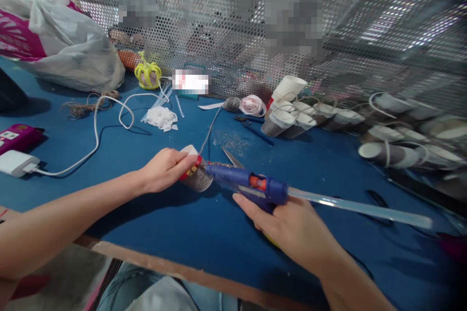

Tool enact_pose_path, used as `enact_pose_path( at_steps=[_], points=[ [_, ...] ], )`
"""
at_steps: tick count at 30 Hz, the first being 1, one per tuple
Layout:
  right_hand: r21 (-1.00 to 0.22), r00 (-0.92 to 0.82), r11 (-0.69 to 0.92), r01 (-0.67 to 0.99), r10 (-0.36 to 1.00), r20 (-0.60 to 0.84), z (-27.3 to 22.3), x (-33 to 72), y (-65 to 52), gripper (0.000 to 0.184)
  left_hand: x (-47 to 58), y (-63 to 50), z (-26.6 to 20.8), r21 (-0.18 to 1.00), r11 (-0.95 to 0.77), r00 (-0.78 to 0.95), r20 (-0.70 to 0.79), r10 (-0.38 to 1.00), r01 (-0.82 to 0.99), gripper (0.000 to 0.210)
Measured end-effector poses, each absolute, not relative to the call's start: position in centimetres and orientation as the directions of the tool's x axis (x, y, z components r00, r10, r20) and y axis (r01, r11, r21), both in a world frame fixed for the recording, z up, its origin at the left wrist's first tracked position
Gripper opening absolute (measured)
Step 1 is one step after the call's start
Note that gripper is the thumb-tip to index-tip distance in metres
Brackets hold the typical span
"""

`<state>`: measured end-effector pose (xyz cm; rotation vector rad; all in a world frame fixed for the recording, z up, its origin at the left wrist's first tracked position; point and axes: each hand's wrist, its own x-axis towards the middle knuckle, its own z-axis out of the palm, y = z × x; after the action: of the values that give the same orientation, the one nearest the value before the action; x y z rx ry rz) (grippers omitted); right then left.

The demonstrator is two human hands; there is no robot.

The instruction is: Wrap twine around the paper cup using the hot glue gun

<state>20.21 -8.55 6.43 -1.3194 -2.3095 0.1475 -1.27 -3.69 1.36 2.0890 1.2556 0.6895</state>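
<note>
My left hand (164, 170) is closed around a small paper cup (200, 181) with a red patterned band and a greyish wrapped side, tilted above the table. My right hand (292, 228) grips a blue hot glue gun (233, 178), whose nozzle points at the cup's side, touching or nearly so. A long clear glue stick (365, 209) sticks out of the gun's back. From the cup a grey cord (210, 131) runs back to a small grey ball of yarn (231, 104). Behind the gun lie scissors (232, 157), partly hidden.
Several covered cups with handles (286, 119) line the back right, beside a stack of white cups (290, 88). A pink ribbon roll (253, 105), crumpled white tissue (160, 118) and a yellow basket (148, 75) stand further back. A white cable (95, 131) loops from a charger (18, 163).
</note>
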Motion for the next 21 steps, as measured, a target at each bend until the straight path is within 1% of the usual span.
enact_pose_path(
  at_steps=[6,10,11,15,19,21],
  points=[
    [-0.385,-0.39,0.472,0.793,0.879,0.273,5.86,20.64,-8.11,0.021,-1.75,-3.52,1.64,0.698,-0.444,0.513,0.127,0.849,0.562,0.042],
    [-0.438,-0.359,0.401,0.805,0.916,0.179,5.85,20.73,-8.18,0.021,-1.99,-3.48,1.67,0.689,-0.462,0.529,0.134,0.838,0.558,0.041],
    [-0.446,-0.352,0.383,0.809,0.923,0.155,5.9,20.72,-8.24,0.023,-2.01,-3.47,1.67,0.691,-0.462,0.531,0.132,0.837,0.557,0.041],
    [-0.499,-0.325,0.315,0.808,0.943,0.07,6.12,20.63,-8.4,0.043,-2.05,-3.48,1.68,0.705,-0.456,0.539,0.124,0.833,0.543,0.042],
    [-0.579,-0.301,0.251,0.776,0.953,0.01,6.17,20.57,-8.35,0.046,-2.05,-3.5,1.73,0.72,-0.448,0.545,0.116,0.831,0.53,0.042],
    [-0.569,-0.306,0.259,0.781,0.952,0.014,6.13,20.59,-8.36,0.045,-2.04,-3.51,1.76,0.72,-0.446,0.546,0.11,0.831,0.533,0.042]
  ],
)
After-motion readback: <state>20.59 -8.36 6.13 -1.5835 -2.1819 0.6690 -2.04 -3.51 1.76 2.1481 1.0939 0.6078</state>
